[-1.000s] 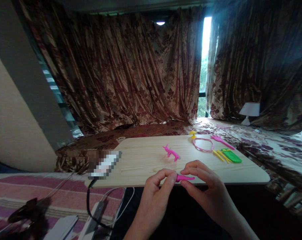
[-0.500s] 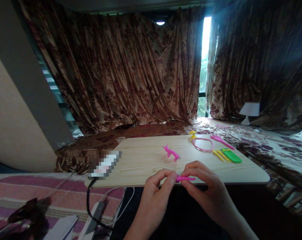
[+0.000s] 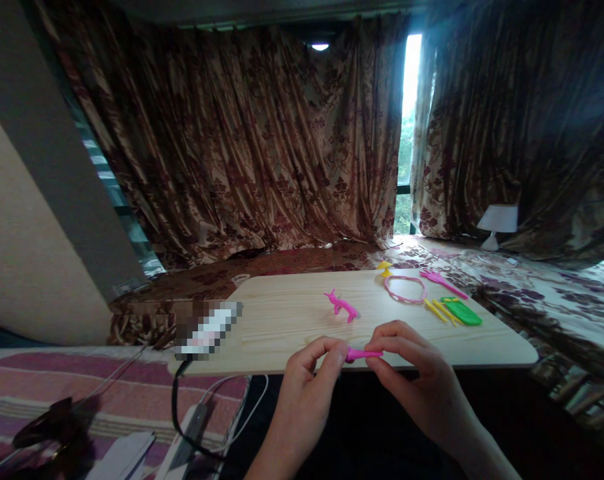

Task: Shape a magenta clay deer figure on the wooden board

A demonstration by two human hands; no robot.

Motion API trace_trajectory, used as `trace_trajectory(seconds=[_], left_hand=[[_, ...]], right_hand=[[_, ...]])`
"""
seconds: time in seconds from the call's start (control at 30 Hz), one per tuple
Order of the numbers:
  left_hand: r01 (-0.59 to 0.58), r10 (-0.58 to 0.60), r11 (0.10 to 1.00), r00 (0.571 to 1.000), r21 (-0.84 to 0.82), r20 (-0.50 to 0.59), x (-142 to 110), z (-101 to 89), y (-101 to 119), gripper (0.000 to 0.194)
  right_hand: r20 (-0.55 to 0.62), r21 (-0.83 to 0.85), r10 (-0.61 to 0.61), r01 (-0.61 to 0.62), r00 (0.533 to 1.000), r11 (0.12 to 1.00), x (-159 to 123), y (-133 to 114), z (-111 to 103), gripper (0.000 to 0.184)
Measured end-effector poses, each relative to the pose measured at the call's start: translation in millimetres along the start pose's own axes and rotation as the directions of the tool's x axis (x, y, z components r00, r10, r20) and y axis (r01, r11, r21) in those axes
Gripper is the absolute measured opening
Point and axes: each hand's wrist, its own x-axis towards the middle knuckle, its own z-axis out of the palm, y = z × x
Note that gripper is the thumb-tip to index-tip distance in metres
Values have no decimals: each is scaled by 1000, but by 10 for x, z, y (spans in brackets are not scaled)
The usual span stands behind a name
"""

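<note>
A small tapered pink piece of what looks like modelling clay (image 3: 358, 355) is stretched between my two hands over the table's near edge. My left hand (image 3: 312, 377) pinches its thicker left end between thumb and forefinger. The thin right end sits in the pinch of my right hand (image 3: 415, 373). Just beyond my fingers a pink four-legged animal figure (image 3: 342, 307) is on the light wooden table (image 3: 277, 313), with a raised head and thin horn-like or ear-like tips.
Toward the table's right lie a pink twisted ring (image 3: 405, 300), yellow sticks (image 3: 439, 312), a green pouch-like piece (image 3: 465, 312) and a pink fork-like piece (image 3: 445, 283). A yellow mushroom-like piece (image 3: 384, 268) is at the far edge. A blurred-out device (image 3: 209, 330) with a black cable occupies the left.
My right fingers have slid right along the pink piece, so more of it shows between the hands and less sticks out past them. My left hand has shifted slightly left.
</note>
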Motion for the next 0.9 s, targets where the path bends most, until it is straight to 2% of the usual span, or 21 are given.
trace_trajectory(seconds=[0.13,0.23,0.4,0.57,0.9], left_hand=[[-5,5,1000,1000,-13,2,8,12,11,25],[-8,8,999,1000,-37,17,7,19,-3,25],[-12,13,995,1000,-98,11,0,12,-21,22],[4,9,990,996,-142,91,-8,1,23,21],[-20,29,991,997,-132,68,-3,13,8,26]], right_hand=[[-11,-2,-51,51,999,999,2,6,18,32],[29,6,-63,63,998,998,6,-2,43,23],[10,2,-43,43,999,999,11,-4,57,17],[3,4,-22,22,1000,1000,12,-18,42,13],[-11,9,-49,49,999,999,18,6,41,18]])
